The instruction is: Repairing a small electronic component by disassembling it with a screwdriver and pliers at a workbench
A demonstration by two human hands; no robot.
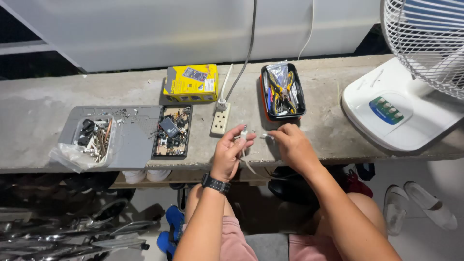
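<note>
The person is showing two bare forearms, sleeves not reaching into view; the left hand (231,151) is wearing no rings or gloves that can be made out, and a black watch (215,184) with a dark band is circling its wrist; the right hand (292,145) is going bare too, its wrist carrying nothing; pink shorts (235,241) are covering both thighs, the knees showing bare below the arms.
</note>
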